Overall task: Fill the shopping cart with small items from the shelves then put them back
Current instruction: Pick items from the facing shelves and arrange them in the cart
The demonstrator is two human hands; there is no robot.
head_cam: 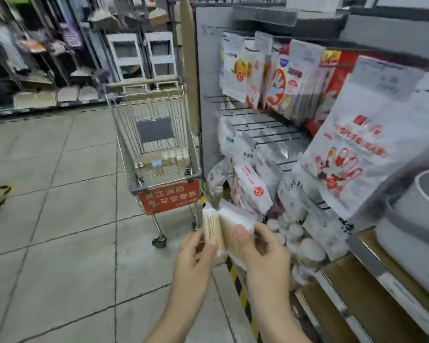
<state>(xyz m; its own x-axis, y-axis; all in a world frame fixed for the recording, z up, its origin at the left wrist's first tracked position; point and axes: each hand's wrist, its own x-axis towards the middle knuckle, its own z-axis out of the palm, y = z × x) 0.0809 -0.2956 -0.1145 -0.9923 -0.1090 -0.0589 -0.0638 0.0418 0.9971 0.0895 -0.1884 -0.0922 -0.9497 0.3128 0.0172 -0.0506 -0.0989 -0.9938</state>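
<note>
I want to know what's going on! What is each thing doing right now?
Left hand: holding a swab pack.
Right hand: holding another swab pack.
Cart: parked by the rack, a few small items in it.
Glove packs: hanging on hooks.
Middle hooks: bare.

tiled floor [60, 194] | white stools [144, 55] | grey tub [416, 214]

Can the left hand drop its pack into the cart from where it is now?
Probably not yet: the left hand, gripping its swab pack, sits short of the shopping cart, below its rim. Open floor lies between.
</note>
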